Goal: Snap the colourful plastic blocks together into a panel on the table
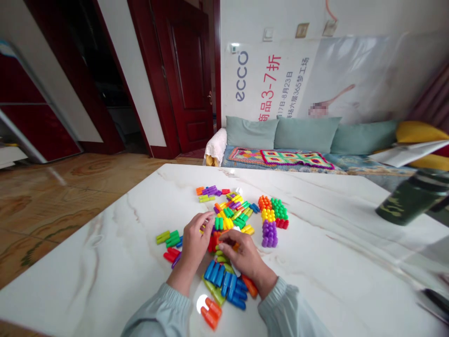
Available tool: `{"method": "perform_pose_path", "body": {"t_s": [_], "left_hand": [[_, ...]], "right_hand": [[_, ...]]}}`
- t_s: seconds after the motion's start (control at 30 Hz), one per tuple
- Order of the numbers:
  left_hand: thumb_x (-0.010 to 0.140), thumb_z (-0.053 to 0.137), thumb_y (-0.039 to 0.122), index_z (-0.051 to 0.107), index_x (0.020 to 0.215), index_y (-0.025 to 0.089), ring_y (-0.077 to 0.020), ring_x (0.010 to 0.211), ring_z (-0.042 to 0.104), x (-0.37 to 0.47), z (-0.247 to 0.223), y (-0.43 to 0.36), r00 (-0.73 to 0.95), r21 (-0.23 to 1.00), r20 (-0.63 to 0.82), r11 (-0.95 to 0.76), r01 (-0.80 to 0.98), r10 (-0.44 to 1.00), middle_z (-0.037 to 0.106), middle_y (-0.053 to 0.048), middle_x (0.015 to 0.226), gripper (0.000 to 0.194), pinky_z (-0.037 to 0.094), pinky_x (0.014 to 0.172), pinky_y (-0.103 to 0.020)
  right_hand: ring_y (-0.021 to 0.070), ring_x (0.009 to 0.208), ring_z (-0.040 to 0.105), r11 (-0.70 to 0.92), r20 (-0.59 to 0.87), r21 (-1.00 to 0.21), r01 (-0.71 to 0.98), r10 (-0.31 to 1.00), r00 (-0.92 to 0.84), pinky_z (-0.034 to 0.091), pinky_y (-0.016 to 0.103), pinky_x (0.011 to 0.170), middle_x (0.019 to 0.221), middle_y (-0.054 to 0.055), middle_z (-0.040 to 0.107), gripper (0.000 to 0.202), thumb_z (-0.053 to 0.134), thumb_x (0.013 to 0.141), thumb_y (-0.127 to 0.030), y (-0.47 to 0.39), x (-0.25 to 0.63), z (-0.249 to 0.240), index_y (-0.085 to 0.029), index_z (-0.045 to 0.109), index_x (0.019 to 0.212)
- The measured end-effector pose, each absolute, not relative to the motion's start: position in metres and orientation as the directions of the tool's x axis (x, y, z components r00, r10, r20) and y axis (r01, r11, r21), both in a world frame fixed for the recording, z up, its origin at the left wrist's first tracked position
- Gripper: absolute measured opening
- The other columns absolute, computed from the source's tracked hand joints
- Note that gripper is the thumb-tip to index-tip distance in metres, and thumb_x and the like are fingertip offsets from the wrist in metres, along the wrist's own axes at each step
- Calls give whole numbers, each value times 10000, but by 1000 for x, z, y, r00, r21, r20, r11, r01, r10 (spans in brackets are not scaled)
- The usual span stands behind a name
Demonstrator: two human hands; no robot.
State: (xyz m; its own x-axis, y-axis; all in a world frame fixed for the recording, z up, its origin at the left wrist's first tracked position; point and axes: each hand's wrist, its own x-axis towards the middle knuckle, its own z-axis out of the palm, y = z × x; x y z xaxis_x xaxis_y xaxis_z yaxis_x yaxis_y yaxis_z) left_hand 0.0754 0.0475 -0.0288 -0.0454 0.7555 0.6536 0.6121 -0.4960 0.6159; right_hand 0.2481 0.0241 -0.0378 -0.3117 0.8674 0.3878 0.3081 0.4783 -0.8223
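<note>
A loose pile of bright plastic building blocks with rounded, bullet-shaped ends lies between my hands. My left hand point(199, 236) is at the pile's left side with bent fingers; a bit of yellow shows by them, but what they hold is hidden. Across from it, my right hand point(243, 255) curls over the pile, thumb and forefinger close together beside red and orange blocks point(214, 241). Whether a block is pinched there I cannot make out. Blue blocks point(226, 281) lie between my wrists, and an orange block point(211, 313) is nearer me.
Right of the pile stand grouped blocks: orange, green point(279, 209), yellow, red and purple point(270, 234). Green and red blocks point(171, 254) lie on the left. A dark camouflage cup point(410, 199) stands at the right of the white marbled table point(122, 262). A cushioned sofa point(305, 135) is beyond.
</note>
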Motion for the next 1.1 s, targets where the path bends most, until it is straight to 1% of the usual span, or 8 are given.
{"method": "perform_pose_path", "body": {"t_s": [0.17, 0.33, 0.47, 0.57, 0.67, 0.73, 0.87, 1.1], "left_hand": [[941, 503, 339, 623, 1159, 170, -143, 740, 654, 56, -14, 40, -490, 763, 635, -386, 518, 597, 703, -78, 980, 300, 543, 705, -266], [914, 522, 332, 652, 1100, 173, -155, 777, 664, 49, -23, 49, -560, 848, 528, -357, 393, 638, 708, -78, 985, 277, 545, 730, -280], [872, 555, 325, 694, 996, 163, -210, 895, 680, 54, -17, 50, -398, 902, 389, -255, 349, 831, 724, -89, 963, 247, 544, 782, -319], [835, 623, 363, 708, 1056, 190, -244, 1037, 651, 63, 0, 28, -36, 836, 334, -278, 472, 942, 708, -99, 1088, 294, 507, 927, -372], [694, 751, 557, 612, 1285, 283, -326, 1326, 449, 74, 9, -9, 402, 670, 205, -428, 606, 892, 511, -98, 1430, 666, 364, 1112, -456], [553, 786, 673, 471, 1412, 339, -397, 1427, 264, 81, 5, -32, 546, 563, 109, -504, 655, 831, 307, -77, 1572, 975, 244, 1161, -557], [538, 732, 755, 328, 1472, 409, -444, 1457, 119, 93, -18, -52, 565, 450, 78, -535, 715, 821, 133, -55, 1627, 1075, 99, 1139, -692], [736, 749, 371, 600, 1236, 363, -323, 1316, 416, 97, -28, -35, 417, 350, 275, -494, 796, 867, 498, -54, 1399, 522, 365, 1094, -513]], "right_hand": [[160, 676, 631, 546, 541, -783, 297, 834, -107, 484, 263, 648, 745, 28, 701, 242, 566, 910, -366, 22, 257, -33, -189, 703, 817], [160, 597, 614, 524, 559, -791, 317, 828, 27, 464, 255, 588, 638, 20, 669, 326, 561, 903, -407, 24, 264, -28, -178, 670, 699], [148, 548, 581, 499, 550, -797, 340, 832, 70, 431, 245, 534, 597, 14, 643, 370, 554, 903, -432, 25, 265, -32, -175, 658, 658], [133, 514, 545, 492, 549, -808, 326, 829, 109, 408, 240, 508, 571, 4, 608, 390, 531, 917, -434, 26, 266, -37, -172, 643, 651], [132, 513, 537, 480, 531, -832, 276, 833, 152, 406, 240, 501, 571, 4, 596, 395, 503, 934, -437, 27, 267, -40, -167, 653, 688], [131, 514, 534, 472, 518, -845, 251, 840, 162, 411, 240, 505, 574, 6, 596, 402, 498, 938, -437, 26, 267, -40, -165, 654, 687], [128, 519, 532, 470, 506, -854, 223, 850, 144, 423, 241, 519, 589, 9, 608, 393, 514, 931, -446, 25, 266, -40, -162, 679, 716], [134, 536, 519, 399, 426, -904, 151, 872, 242, 417, 252, 512, 611, 21, 606, 445, 503, 918, -521, 27, 264, -42, -156, 658, 716]]}}
